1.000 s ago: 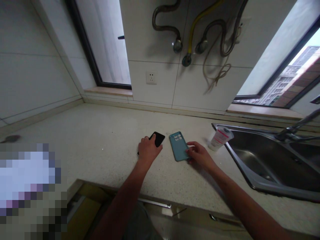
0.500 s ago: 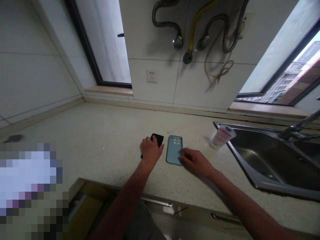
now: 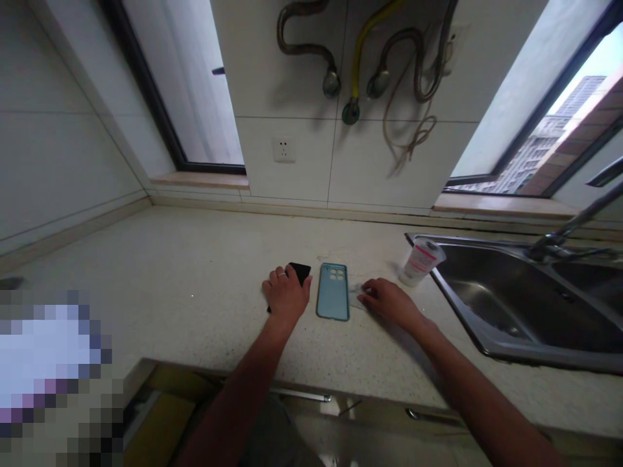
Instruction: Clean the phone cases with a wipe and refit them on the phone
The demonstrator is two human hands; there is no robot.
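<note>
Teal phone case lay flat on the pale, speckled tabletop between the two hands, its camera cut-outs at the end toward the wall. The left hand rested palm-down over a black phone just left of the case, covering much of it, and whether the fingers gripped its edges could not be told. The right hand, fingers and thumb curled, was at a faint clear piece just right of the case, grip uncertain, near a plastic cup beside the sink.
</note>
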